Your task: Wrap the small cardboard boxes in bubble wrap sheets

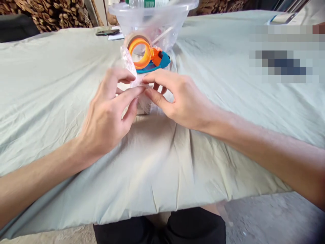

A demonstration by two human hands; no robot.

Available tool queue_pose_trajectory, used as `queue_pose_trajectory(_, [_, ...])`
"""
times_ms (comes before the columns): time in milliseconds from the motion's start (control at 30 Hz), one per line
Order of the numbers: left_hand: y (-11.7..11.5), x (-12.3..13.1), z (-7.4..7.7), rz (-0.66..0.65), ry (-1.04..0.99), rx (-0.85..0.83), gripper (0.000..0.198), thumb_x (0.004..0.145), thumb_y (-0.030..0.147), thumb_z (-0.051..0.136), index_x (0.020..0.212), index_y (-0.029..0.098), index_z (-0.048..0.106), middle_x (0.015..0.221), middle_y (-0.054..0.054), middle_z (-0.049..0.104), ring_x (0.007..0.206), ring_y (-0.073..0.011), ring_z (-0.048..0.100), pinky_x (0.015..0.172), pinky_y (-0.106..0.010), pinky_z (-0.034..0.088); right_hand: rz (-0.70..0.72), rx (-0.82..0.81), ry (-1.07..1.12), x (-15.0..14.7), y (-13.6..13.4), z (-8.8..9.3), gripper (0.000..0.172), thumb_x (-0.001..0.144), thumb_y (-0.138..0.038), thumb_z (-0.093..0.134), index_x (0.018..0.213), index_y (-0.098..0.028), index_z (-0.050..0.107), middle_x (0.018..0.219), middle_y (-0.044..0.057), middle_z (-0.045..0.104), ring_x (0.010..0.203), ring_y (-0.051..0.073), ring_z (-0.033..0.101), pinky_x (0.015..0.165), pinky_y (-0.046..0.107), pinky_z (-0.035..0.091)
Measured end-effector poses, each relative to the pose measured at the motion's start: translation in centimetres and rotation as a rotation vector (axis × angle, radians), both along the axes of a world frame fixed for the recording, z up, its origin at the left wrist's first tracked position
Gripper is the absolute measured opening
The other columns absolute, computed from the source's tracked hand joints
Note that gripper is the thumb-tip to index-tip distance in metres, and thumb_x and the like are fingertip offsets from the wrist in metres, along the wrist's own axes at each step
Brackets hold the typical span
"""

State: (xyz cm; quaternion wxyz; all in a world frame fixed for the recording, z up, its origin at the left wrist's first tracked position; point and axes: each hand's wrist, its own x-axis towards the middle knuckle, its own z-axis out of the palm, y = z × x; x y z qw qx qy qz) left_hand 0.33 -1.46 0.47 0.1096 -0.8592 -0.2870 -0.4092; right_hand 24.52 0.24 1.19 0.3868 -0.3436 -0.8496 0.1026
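A small object wrapped in clear bubble wrap (132, 69) stands on the cloth-covered table (50, 84) in front of me. My left hand (109, 112) curls round its left side, fingers pinching the wrap. My right hand (177, 98) meets it from the right, with forefinger and thumb pressed on the same wrap. Just behind the bundle lies an orange and blue tape dispenser (148, 56) with a roll of tape in it.
A clear plastic bowl (152, 17) with a bottle in it stands behind the dispenser. A dark phone (108, 32) lies at the back left. Stacked firewood lines the far side. The table's near edge runs above my knees.
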Motion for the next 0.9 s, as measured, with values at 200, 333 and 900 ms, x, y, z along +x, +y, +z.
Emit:
queue_pose_trajectory(200, [0.5,-0.1,-0.4,-0.025,0.069,0.043,0.040,0.111,0.016,0.058,0.145,0.031,0.072,0.144,-0.006,0.082,0.129,-0.0312,0.082,0.112,-0.043,0.067,0.078,-0.029,0.043,0.0,0.3,-0.1,0.015,0.119,-0.033,0.062,0.132,-0.030,0.069,0.139,0.006,0.078,0.127,0.027,0.075,0.115,0.044,0.061])
queue_pose_trajectory(333, [0.4,-0.2,0.0,-0.018,0.090,0.070,0.033,0.108,0.020,0.067,0.141,0.023,0.073,0.137,-0.007,0.085,0.119,-0.0271,0.085,0.100,-0.035,0.066,0.060,-0.051,0.045,0.1,0.2,0.1,0.019,0.115,-0.029,0.064,0.133,-0.034,0.067,0.144,0.006,0.077,0.136,0.029,0.072,0.122,0.047,0.059])
queue_pose_trajectory(900, [3.6,-2.4,0.8,-0.279,-0.142,-0.185,0.029,0.097,0.016,0.093,0.124,0.028,0.089,0.117,-0.001,0.092,0.100,-0.0222,0.090,0.086,-0.032,0.078,0.162,-0.173,0.037,1.2,0.3,0.4,0.034,0.114,-0.039,0.063,0.145,-0.035,0.078,0.162,0.002,0.076,0.152,0.032,0.069,0.130,0.055,0.058])
